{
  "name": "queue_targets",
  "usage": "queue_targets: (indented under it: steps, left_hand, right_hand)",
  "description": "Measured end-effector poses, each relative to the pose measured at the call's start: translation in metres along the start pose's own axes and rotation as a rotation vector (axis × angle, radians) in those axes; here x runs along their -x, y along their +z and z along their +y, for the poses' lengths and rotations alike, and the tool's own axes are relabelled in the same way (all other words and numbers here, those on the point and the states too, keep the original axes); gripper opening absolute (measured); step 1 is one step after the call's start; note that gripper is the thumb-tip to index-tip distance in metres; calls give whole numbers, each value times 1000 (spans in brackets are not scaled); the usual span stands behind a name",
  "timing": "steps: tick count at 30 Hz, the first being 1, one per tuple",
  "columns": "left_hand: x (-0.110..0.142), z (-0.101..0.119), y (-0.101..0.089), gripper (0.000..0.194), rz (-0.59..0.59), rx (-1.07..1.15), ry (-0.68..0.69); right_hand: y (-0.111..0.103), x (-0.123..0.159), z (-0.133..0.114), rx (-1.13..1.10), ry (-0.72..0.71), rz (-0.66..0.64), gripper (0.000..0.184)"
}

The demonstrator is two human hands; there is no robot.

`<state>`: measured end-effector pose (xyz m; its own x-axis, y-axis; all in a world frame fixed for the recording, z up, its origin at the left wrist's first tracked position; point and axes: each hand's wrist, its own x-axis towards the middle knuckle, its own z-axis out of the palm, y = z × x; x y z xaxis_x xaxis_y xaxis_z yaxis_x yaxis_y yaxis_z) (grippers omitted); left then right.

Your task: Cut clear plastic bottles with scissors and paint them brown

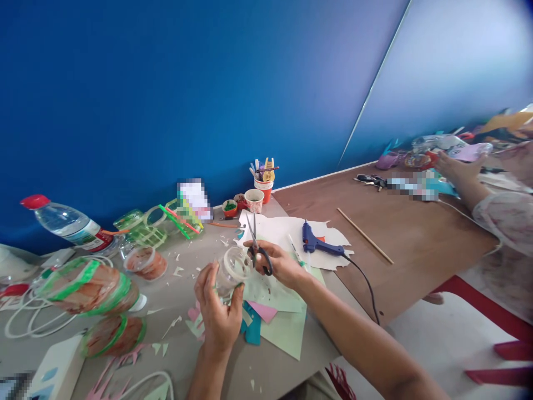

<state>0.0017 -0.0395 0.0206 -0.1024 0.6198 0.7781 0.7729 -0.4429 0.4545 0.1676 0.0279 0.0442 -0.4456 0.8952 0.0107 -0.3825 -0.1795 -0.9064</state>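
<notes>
My left hand (220, 311) is wrapped round a clear plastic bottle piece (234, 268), its open rim tilted up toward me. In my right hand (281, 265) is a pair of scissors (255, 244) with dark handles; the blades point up and away, slightly apart. The scissors are close beside the rim of the bottle piece; whether they touch it I cannot tell. Under both hands lie light green paper sheets (287, 333), a pink paper scrap (263, 312) and a blue paper piece (252, 328).
A blue glue gun (320, 241) with a black cord rests on white paper (341, 256). Right of it lies a wooden stick (364, 236). Painted bottles (83, 289), a red-capped bottle (73, 225) and paper cups (254, 201) stand around. Another person's hand (462, 175) is at far right.
</notes>
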Motion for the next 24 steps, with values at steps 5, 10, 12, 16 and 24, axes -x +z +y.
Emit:
queue_targets:
  steps: [5,10,12,16,24]
  left_hand:
    - [3,0,5,64,10,-97,87]
    - [3,2,-2,65,-87,12,33]
    - [3,4,-6,69,-162,90,1]
    - [3,6,-6,72,-213,66,-30]
    - [1,5,-6,60,-207,-75,-9]
  right_hand:
    - [0,0,0,3,4,10,48]
    - [1,1,-2,-15,-5,-2,47]
    - [1,1,-3,-16,-6,-2,46]
    - [-4,-2,-2,-30,-38,31,45]
    - [-7,-2,-3,22,-52,-25,46]
